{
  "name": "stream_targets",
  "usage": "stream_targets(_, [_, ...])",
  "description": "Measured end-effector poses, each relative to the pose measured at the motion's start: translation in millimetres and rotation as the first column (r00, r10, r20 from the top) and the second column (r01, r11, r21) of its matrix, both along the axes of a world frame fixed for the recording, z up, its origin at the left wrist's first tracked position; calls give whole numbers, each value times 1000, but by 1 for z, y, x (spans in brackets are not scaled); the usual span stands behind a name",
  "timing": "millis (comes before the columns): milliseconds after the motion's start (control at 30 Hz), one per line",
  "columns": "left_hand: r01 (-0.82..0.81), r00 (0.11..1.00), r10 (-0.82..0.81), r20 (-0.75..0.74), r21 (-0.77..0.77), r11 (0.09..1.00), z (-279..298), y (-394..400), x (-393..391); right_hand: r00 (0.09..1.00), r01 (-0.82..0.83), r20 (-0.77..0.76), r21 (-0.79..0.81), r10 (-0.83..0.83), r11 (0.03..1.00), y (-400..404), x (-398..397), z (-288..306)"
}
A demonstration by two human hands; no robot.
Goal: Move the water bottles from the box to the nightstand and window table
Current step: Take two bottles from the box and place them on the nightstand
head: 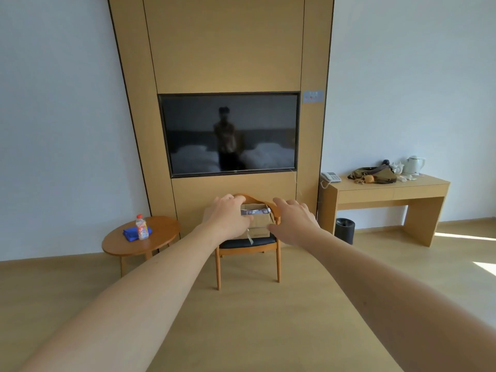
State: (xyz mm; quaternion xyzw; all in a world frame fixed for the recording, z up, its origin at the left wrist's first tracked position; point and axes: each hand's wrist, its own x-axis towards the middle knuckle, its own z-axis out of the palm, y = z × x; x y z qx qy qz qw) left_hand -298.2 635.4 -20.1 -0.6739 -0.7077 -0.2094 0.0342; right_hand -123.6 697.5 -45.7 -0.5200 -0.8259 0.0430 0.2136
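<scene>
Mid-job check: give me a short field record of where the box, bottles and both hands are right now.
box: brown cardboard box on the black seat of the wooden chair, below the wall television
bottles: one clear plastic bottle with colourful label upright on the round wooden side table, on a folded blue cloth
box contents: cannot tell
left hand: reached out before the box, fingers relaxed, holding nothing
right hand: reached out before the box, fingers spread, holding nothing
</scene>
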Motion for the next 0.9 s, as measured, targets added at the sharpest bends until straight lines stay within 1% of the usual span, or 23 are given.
stream_targets(200, [-29,998,27,57,30,999,-14,129,-13,1000,-27,12,-4,27,1000,134,-14,-18])
stream_targets(300, [-62,996,60,66,23,998,-14,196,-15,999,-53,-2,-19,53,998,204,-16,-17])
stream_targets(400, [-88,993,87,75,9,996,-12,259,-18,996,-81,16,-49,82,995,272,-21,-12])
stream_targets(567, [-104,990,104,90,-5,995,-12,353,-33,995,-102,14,-76,103,992,366,-39,-9])
stream_targets(700, [-117,987,117,108,-8,993,-17,428,-56,995,-98,2,-89,98,991,436,-64,-17])
stream_targets(800, [-100,992,102,78,-26,995,-23,485,-81,998,-69,-7,-86,69,994,490,-89,-24])
stream_targets(900, [-100,993,100,65,-12,995,-27,549,-116,999,-53,-4,-77,53,996,552,-121,-29])
